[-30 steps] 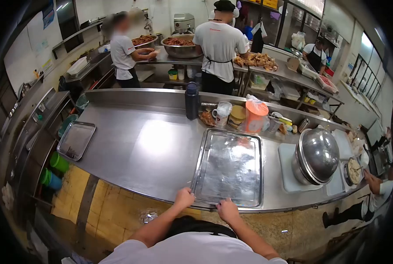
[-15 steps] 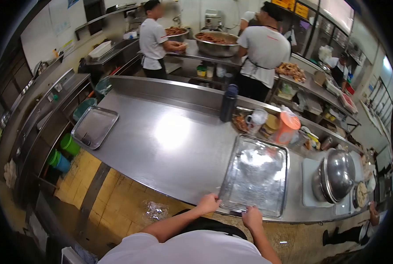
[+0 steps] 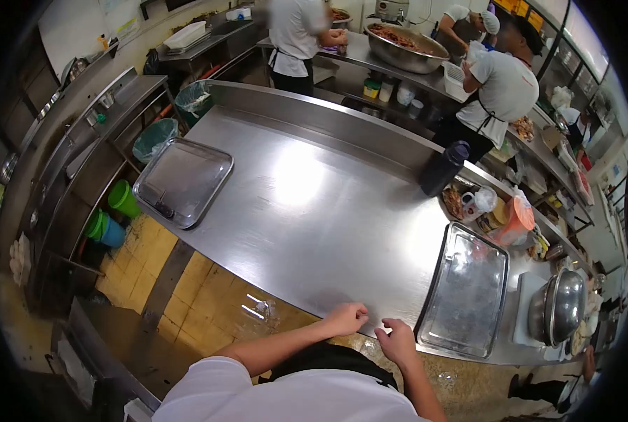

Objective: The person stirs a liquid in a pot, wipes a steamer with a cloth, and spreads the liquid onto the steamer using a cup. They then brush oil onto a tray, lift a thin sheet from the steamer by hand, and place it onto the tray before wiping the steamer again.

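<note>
My left hand (image 3: 347,319) hovers over the front edge of the steel table (image 3: 307,246), its fingers loosely bent and holding nothing. Close by on its right, my right hand (image 3: 396,339) has its thumb and fingers apart, also with nothing in it. Nearest to the right hand is a large rectangular metal tray (image 3: 465,292), lying flat and separated from the hand by a small gap. A second metal tray (image 3: 185,181), with a small dark object (image 3: 164,208) on it, lies at the table's left end.
A dark bottle (image 3: 444,169) stands by the raised back edge. Right of it are an orange-lidded pitcher (image 3: 516,219) and several containers. A steel bowl (image 3: 566,307) sits right of the large tray. Co-workers (image 3: 500,88) stand behind the table near a big basin of food (image 3: 405,48).
Both hands have let go of the large tray's near edge and moved off to its left. My view has turned left, so the table's contents appear farther right.
</note>
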The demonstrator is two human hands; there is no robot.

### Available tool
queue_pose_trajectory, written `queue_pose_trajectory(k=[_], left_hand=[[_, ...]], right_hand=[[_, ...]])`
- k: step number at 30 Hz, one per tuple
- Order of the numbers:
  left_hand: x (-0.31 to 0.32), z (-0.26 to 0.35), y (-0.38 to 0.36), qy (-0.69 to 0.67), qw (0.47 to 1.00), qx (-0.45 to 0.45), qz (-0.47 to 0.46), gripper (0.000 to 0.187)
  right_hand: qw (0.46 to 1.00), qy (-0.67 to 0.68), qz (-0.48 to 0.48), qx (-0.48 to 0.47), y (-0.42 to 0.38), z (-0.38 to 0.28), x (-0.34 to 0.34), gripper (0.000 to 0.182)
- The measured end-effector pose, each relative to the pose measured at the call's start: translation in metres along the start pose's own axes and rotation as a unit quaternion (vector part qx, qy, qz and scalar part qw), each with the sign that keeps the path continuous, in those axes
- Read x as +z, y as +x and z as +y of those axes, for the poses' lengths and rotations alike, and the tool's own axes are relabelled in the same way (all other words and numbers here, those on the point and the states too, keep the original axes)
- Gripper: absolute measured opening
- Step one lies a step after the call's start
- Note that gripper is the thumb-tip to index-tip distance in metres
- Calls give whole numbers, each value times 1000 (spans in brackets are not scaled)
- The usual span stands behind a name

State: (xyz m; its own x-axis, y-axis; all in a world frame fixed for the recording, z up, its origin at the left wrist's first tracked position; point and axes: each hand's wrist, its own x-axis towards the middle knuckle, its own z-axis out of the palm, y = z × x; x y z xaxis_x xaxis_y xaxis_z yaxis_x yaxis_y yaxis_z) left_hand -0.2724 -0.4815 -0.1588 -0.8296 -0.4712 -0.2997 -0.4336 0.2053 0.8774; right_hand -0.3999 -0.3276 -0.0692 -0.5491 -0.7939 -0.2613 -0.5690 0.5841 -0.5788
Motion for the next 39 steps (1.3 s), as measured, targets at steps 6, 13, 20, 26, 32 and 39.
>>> queue_pose_trajectory(k=[6,13,20,26,32,39], left_hand=[[-31,-25,-42,-15,1000,-23,6,32],[-38,-28,-115,26,999,-33,-11,31],[-61,-66,-158,52,998,-16,-44,31],[-82,-70,-147,57,992,17,-109,32],[-130,-64,-117,110,962,86,-236,35],[-175,-61,-97,169,865,168,-441,33]], right_hand=[[1000,14,1,-9,-24,-33,30,38],[998,34,52,-15,-71,-45,79,37],[993,112,27,38,-113,-80,134,42],[988,94,94,75,-121,-89,147,43],[965,74,181,177,-120,-122,173,42],[875,148,271,373,-120,-214,247,45]])
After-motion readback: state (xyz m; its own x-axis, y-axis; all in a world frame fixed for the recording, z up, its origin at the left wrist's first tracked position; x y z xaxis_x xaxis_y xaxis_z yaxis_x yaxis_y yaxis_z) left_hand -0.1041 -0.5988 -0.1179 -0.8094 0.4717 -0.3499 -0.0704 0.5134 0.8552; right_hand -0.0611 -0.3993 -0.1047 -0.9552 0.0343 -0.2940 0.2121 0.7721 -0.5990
